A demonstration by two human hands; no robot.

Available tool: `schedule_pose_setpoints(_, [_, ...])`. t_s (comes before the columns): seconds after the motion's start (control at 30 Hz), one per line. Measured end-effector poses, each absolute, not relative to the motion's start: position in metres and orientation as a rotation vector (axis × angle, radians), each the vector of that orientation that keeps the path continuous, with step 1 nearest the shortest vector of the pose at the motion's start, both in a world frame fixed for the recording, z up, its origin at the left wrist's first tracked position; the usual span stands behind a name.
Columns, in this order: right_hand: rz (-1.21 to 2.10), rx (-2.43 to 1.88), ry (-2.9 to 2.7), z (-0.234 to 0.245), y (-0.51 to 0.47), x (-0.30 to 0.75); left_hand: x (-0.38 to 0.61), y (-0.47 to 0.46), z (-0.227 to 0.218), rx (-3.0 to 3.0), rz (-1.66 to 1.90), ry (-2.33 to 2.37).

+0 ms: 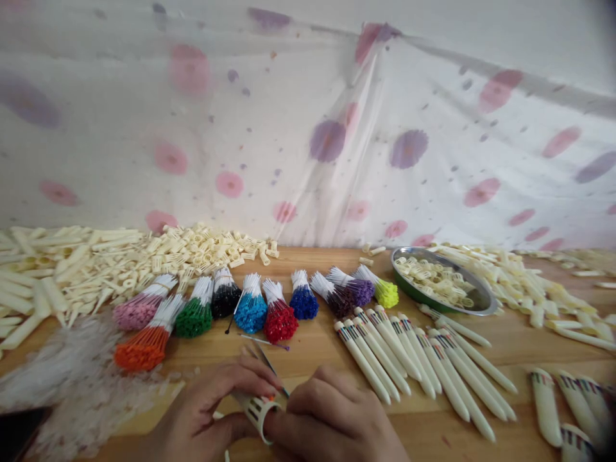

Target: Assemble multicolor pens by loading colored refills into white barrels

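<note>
A cream slotted pen sleeve [257, 410], with a bit of orange showing at a slot, is pinched between the thumb and fingers of my left hand [216, 404]. My right hand [332, 417] is closed at the sleeve's open end, its fingertip against the rim; what else it grips is hidden. A thin dark stick [269, 360] slants between the hands. Beyond them lie bundles of white-stemmed refills with coloured ends, among them orange [144, 340], red [280, 314] and blue [303, 298]. Two loose refills [264, 341] lie in front of the bundles.
Rows of cream multicolour pens [380, 353] lie at right, with more pens [546, 404] in the near right corner. A metal bowl [484, 301] holds slotted sleeves. Cream parts [202, 250] pile up at back left, clear plastic pieces [91, 366] in front. A flowered sheet [289, 128] hangs behind.
</note>
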State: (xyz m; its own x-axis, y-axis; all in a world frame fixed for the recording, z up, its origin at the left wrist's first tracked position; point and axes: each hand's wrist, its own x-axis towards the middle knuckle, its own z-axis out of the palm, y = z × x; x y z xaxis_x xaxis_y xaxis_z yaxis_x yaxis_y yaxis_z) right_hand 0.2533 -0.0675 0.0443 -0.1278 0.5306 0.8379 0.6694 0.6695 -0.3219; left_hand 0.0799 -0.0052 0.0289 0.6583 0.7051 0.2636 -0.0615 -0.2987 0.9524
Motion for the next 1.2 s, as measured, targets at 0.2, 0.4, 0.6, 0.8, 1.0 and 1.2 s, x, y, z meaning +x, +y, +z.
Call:
schedule_pose_setpoints(0.2, [0.043,-0.97,-1.977,0.054,-0.066,0.267,0.087,-0.008,0.028,1.485,0.627,0.73])
schedule_pose_setpoints(0.4, [0.638,-1.234,-1.871,0.063,-0.063,0.28,0.094,-0.011,0.033,1.322,0.409,0.811])
schedule_pose_setpoints(0.6, [1.121,-1.28,-1.65,0.062,-0.056,0.287,0.093,-0.009,0.032,1.369,0.373,0.895])
schedule_pose_setpoints(0.8, [1.399,-1.236,-1.369,0.051,-0.05,0.288,0.095,-0.008,0.027,1.295,0.425,0.908])
schedule_pose_setpoints(1.0, [1.061,-1.537,-1.446,0.041,-0.029,0.316,0.096,-0.009,0.023,1.246,0.565,1.037])
schedule_pose_setpoints(1.2, [0.234,-2.005,-1.29,0.024,-0.001,0.384,0.09,0.004,0.006,1.33,0.585,1.051])
